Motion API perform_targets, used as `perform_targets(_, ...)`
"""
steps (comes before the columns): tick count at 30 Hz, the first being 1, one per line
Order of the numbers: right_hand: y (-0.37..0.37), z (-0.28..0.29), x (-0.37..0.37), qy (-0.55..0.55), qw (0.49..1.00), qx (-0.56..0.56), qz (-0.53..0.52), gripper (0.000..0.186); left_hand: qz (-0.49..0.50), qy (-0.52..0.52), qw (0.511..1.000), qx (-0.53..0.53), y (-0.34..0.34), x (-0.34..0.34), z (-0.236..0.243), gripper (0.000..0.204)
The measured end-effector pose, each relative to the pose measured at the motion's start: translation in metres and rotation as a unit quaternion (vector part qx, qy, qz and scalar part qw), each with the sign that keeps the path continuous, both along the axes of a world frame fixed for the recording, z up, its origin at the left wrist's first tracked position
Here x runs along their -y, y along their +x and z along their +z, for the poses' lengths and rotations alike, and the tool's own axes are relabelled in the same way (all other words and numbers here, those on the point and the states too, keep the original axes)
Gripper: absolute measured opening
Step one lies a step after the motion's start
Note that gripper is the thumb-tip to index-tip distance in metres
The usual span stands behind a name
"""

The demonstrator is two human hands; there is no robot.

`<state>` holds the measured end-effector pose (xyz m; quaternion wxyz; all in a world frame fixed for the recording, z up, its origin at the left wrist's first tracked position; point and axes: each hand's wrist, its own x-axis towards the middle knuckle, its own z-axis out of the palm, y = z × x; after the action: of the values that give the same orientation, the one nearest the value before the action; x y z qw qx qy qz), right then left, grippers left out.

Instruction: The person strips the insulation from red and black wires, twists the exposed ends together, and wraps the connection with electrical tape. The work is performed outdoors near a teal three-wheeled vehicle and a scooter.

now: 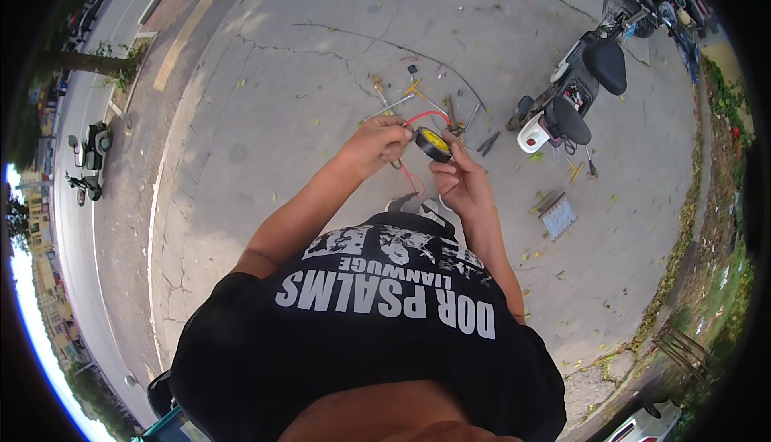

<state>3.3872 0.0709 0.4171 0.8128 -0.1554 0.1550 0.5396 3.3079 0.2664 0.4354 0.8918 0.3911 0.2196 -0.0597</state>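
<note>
you've got one left hand (381,145) and one right hand (461,178), one roll of black tape (434,145), one pair of pliers (492,137), one white-tailed scooter (533,136) with two black seats (604,66), tools (415,88) kinda too jumbled to count

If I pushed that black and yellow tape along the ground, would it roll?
The tape roll would probably roll on its edge, because its rim looks round. Lying on its flat yellow side, it would likely just slide. The cracked ground might make it wobble.

I see a black tape roll (434,145) with a yellow centre, tilted in the right hand (461,170); a red wire (430,113) arches from the left hand (382,141).
</note>
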Motion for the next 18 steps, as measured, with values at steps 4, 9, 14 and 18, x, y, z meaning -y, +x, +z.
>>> perform_targets(4,0.009,-0.008,0.013,0.036,0.999,-0.013,0.02,0.027,-0.024,-0.034,0.999,-0.021,0.003,0.003,0.002,0.005)
perform_targets(9,0.005,0.014,0.018,-0.125,0.941,0.31,0.046,0.035,-0.067,0.022,0.996,-0.05,0.009,0.003,0.005,0.009)
perform_targets(14,0.002,0.013,0.013,-0.331,0.599,0.729,0.021,0.033,-0.078,0.045,0.995,-0.052,0.018,0.004,0.011,0.01)
perform_targets(18,0.002,0.015,0.01,-0.262,0.627,0.733,-0.001,0.033,-0.084,0.095,0.99,-0.059,0.02,0.007,0.014,0.009)
